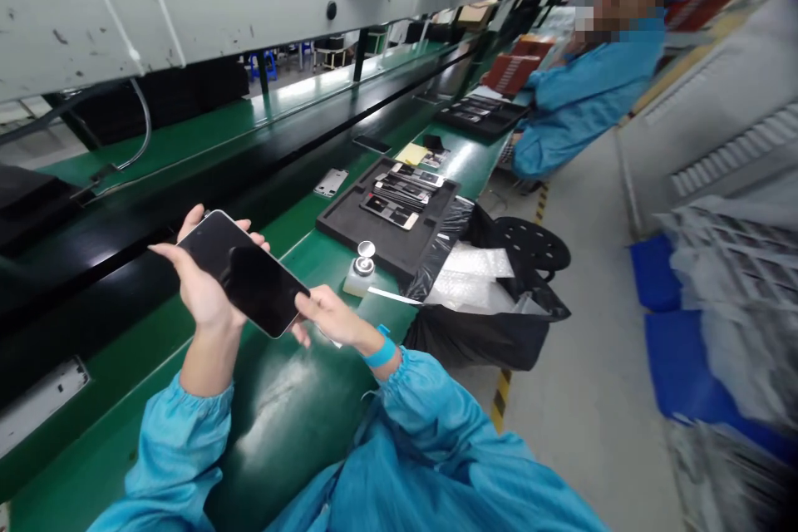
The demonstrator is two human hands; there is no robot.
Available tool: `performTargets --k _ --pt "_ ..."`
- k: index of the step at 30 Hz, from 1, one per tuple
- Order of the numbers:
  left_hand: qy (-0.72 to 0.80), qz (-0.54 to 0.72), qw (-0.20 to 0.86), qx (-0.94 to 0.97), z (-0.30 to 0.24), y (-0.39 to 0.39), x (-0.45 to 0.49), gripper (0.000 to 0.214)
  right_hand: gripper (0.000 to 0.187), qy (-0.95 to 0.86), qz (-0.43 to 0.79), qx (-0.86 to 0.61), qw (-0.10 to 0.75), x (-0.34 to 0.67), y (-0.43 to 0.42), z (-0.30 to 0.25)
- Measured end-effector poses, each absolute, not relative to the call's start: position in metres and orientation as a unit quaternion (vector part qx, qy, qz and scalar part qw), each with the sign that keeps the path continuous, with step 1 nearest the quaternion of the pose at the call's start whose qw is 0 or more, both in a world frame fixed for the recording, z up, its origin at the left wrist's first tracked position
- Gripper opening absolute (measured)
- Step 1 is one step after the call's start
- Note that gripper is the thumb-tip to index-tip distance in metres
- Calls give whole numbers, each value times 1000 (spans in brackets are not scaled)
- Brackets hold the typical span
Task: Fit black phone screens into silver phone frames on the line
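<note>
My left hand (198,287) cups a dark smartphone (244,273) from below, fingers wrapped round its far edge, screen facing up. My right hand (329,317) pinches the phone's near right corner; a blue wrist strap (381,349) sits on that wrist. The phone hangs above the green bench top (293,407). Both my sleeves are blue.
A black foam tray (349,220) with several phones lies ahead, a small clear dispenser bottle (362,270) just before it. A black conveyor belt (125,266) runs along the left with a phone shell (331,181) on it. A black bin bag (492,324) hangs off the bench. A co-worker in blue (586,91) sits farther down.
</note>
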State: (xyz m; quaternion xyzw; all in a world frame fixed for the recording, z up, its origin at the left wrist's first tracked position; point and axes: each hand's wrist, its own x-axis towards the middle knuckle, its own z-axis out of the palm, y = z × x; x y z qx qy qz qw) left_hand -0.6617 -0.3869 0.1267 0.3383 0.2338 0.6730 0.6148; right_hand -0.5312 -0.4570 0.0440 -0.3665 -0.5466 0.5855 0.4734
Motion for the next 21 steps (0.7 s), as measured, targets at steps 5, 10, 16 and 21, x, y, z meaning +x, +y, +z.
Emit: performTargets --k 5,10,16,21 --pt "254 649 626 350 120 -385 -659 67 86 -554 562 -417 451 -506 -460 40" --pt "293 610 644 356 102 -352 -642 66 85 -633 417 -458 464 -450 -468 36" --pt "443 564 630 298 83 -242 -570 71 36 -613 125 -655 423 -337 -446 40" --pt "525 561 574 283 65 -173 -521 41 40 -576 35 -759 302 -281 -411 24"
